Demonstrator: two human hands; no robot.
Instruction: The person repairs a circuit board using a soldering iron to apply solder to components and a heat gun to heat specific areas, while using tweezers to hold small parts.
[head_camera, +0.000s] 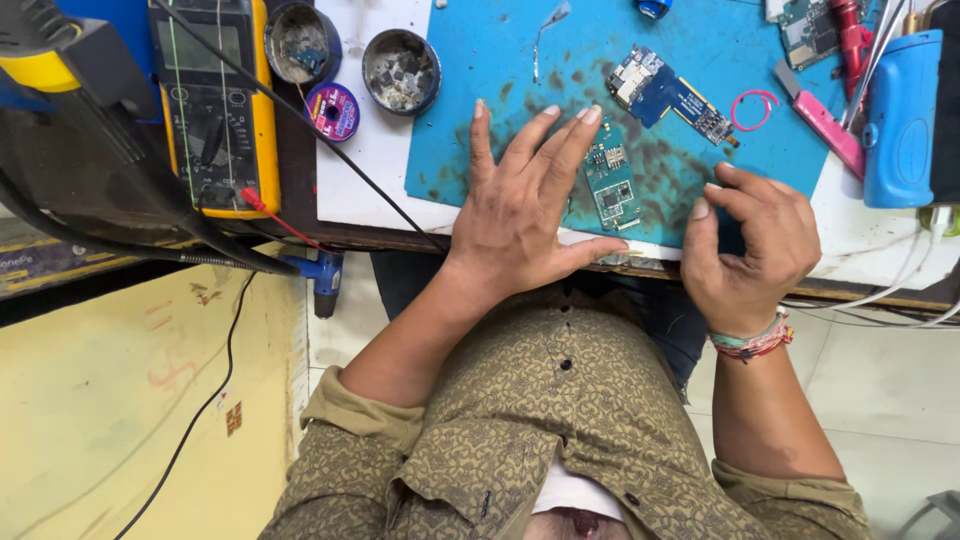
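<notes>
I am looking down at my 2 hands over the blue mat (480, 60) on the worktop (370, 170). My left hand (520, 215) is lying flat, fingers (560, 145) spread open, touching the little green board (611, 180). The board is lying flat near the mat's front edge, its long side pointing away from me. My right hand (750, 245) is hovering just beside it, fingers half curled, holding nothing.

A cluttered white workbench (375, 175) above a pale tiled floor (880, 380)

A dark wooden edge (300, 235) trims the bench; a yellowish panel (110, 400) stands lower left, lit evenly.
</notes>
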